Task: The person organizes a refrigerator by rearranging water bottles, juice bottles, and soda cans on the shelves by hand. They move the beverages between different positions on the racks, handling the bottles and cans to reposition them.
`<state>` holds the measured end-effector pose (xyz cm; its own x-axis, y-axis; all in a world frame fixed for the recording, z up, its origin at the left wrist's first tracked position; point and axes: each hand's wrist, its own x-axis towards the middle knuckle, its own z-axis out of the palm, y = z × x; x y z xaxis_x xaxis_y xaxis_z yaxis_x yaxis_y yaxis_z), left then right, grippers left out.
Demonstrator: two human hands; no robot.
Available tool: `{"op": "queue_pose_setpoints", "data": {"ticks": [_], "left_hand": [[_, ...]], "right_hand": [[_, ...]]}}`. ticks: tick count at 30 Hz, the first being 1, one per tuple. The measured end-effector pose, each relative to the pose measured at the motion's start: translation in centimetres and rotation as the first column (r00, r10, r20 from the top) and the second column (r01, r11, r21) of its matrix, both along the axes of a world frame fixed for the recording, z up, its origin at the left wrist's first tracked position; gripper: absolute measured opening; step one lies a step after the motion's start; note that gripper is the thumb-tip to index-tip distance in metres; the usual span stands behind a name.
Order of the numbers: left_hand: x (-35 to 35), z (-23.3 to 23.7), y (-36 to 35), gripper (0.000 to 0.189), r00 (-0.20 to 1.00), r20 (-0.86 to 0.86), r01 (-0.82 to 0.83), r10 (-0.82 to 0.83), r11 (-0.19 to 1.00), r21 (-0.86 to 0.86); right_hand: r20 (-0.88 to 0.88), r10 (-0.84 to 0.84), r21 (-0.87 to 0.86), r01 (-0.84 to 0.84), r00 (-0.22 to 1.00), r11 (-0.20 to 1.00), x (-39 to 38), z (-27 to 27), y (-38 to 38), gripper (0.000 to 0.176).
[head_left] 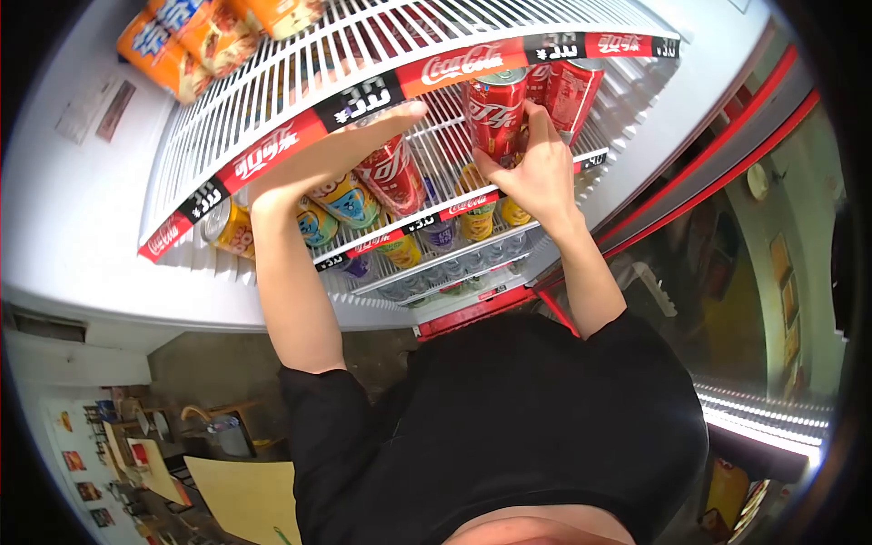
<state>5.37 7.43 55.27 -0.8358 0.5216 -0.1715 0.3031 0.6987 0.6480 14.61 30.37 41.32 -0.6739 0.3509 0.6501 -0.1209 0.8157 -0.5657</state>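
My right hand [538, 177] is closed on a red cola can [495, 113] on the right part of a refrigerator shelf, its thumb low on the can and its fingers at the can's right side. Beside it stands another red can [574, 95]. My left hand [341, 150] reaches in under the upper rack with its fingers stretched out, above a red can [392, 177] and a yellow and blue can [345, 200]. Part of this hand is behind the rack's label strip, and nothing shows in it.
The upper wire rack [309, 68] holds orange cans [182, 54] at the left. Lower shelves hold bottles [440, 236]. The red-edged fridge door [718, 173] stands at the right. A light wooden table [241, 495] is behind at the lower left.
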Motion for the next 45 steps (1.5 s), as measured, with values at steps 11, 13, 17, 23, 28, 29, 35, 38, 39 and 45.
{"op": "queue_pose_setpoints", "data": {"ticks": [11,13,17,23,28,29,35,38,39,45], "left_hand": [[0.2,1.1,0.8,0.066,0.987,0.147,0.092,-0.07,0.985,-0.145],[0.3,1.3,0.9,0.065,0.984,0.173,0.078,-0.046,0.981,-0.178],[-1.0,-0.6,-0.4,0.072,0.936,0.353,-0.053,0.008,0.992,0.117],[0.2,-0.2,0.2,0.08,0.976,0.218,0.014,-0.014,1.0,-0.001],[0.1,-0.4,0.1,0.089,0.999,0.049,-0.025,0.024,0.999,0.026],[-0.1,-0.3,0.1,0.09,0.999,-0.03,-0.032,0.032,0.999,0.012],[-0.1,-0.6,0.0,0.099,0.999,-0.011,-0.037,0.037,0.998,0.049],[0.4,0.8,0.3,0.093,0.996,0.075,-0.046,0.048,0.998,-0.03],[0.4,0.8,0.1,0.091,0.996,0.079,-0.027,0.03,0.999,-0.035],[-0.6,0.2,-0.5,0.077,0.987,0.035,0.161,-0.159,0.984,-0.074]], "right_hand": [[-0.289,-0.176,-0.077,0.161,0.941,0.984,-0.8,-1.5,-0.7,0.082],[-0.33,-0.192,-0.079,0.176,0.924,0.981,-0.9,-1.8,-0.7,0.082],[-0.305,-0.217,-0.09,0.199,0.927,0.976,-0.5,-1.8,-0.8,0.082],[-0.314,-0.246,-0.09,0.23,0.917,0.969,-0.6,-1.9,-0.2,0.084],[-0.269,-0.262,-0.086,0.248,0.927,0.965,-0.7,-1.2,0.2,0.084],[-0.262,-0.276,-0.08,0.265,0.925,0.961,-0.8,-1.1,0.2,0.083],[-0.15,-0.297,-0.089,0.286,0.943,0.954,-1.1,-1.0,0.8,0.079],[-0.273,-0.356,-0.105,0.34,0.894,0.935,-1.3,-1.6,0.6,0.071],[-0.247,-0.358,-0.178,0.321,0.9,0.93,-1.0,-1.3,0.2,0.058],[-0.391,-0.034,-0.188,-0.044,0.92,0.981,-0.5,-2.1,-0.7,0.029]]}}
